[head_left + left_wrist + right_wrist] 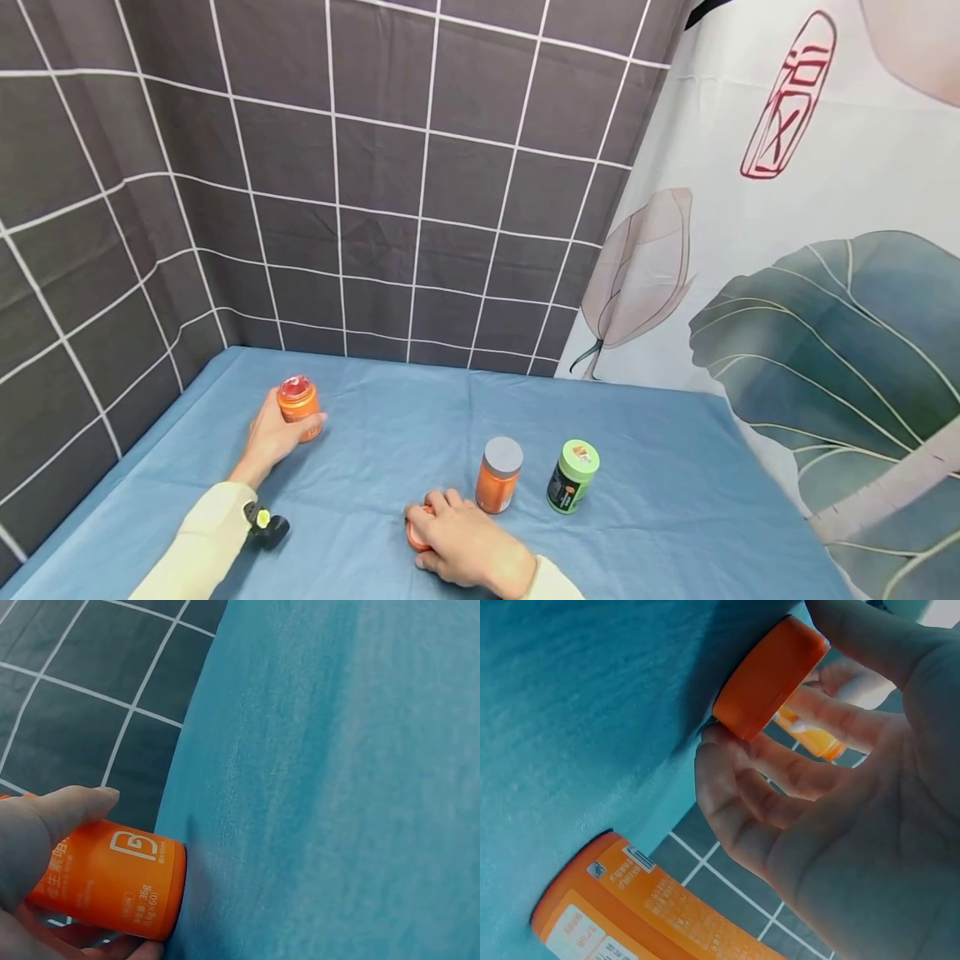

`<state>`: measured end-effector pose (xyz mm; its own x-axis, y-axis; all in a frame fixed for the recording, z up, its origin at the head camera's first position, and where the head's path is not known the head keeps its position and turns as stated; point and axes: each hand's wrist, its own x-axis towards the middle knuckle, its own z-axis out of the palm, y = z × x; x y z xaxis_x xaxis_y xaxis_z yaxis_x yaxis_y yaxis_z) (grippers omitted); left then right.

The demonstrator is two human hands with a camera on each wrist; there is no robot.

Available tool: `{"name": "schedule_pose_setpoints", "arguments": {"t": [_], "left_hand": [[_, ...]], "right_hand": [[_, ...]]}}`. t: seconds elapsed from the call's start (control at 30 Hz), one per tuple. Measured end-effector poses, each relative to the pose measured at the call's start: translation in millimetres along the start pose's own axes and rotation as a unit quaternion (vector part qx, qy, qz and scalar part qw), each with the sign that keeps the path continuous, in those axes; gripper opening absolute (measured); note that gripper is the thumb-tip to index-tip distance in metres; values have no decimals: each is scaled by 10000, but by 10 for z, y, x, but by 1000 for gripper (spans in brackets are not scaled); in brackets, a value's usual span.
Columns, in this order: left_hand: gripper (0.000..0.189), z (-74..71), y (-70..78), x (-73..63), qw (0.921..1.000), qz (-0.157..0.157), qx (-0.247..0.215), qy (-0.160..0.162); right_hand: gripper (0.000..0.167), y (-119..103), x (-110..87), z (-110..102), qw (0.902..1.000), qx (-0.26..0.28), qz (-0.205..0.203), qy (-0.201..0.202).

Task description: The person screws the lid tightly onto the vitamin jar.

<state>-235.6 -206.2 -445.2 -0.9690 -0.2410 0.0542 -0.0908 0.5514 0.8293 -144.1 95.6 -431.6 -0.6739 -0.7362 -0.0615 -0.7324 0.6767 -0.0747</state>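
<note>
"What's on that blue-covered counter (360,425)?"

"Two hands busy. Far left, the left hand (272,435) has its fingers wrapped round an uncapped orange jar (302,406). Near the middle, the right hand (471,546) grips something smaller, with a grey-lidded jar (498,477) just beyond it and a green-lidded jar (573,477) further right."

"What might go wrong?"

"If the left hand tips its jar, it could spill, having no cap. And a careless swing to the right could topple the grey-lidded one."

"How does the uncapped one sit?"

"Upright, long axis vertical, mouth up. The smallest piece, the orange lid (769,679) under the right hand, lies against the counter; which face is up, I can't tell."
</note>
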Motion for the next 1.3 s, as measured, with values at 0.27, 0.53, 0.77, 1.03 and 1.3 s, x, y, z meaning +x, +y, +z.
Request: {"name": "schedule_pose_setpoints", "arguments": {"t": [0.27,0.53,0.77,1.03,1.3], "left_hand": [[68,77,63,-72,9993,300,134,-173],[69,282,191,-304,9952,753,-102,-612],[68,549,369,-551,9866,1215,-265,-1057],[65,756,510,-737,9781,1256,-510,-1577],[60,851,558,-777,9560,1853,-570,-2201]], "right_hand": [[44,-1,9,1,9998,-131,53,111],[45,50,-45,-45,9961,821,27,323],[44,142,-132,-208,9778,1921,-208,811],[38,155,-232,-421,9271,3402,-433,1514],[37,91,-188,-497,8785,4119,-37,2420]]}}
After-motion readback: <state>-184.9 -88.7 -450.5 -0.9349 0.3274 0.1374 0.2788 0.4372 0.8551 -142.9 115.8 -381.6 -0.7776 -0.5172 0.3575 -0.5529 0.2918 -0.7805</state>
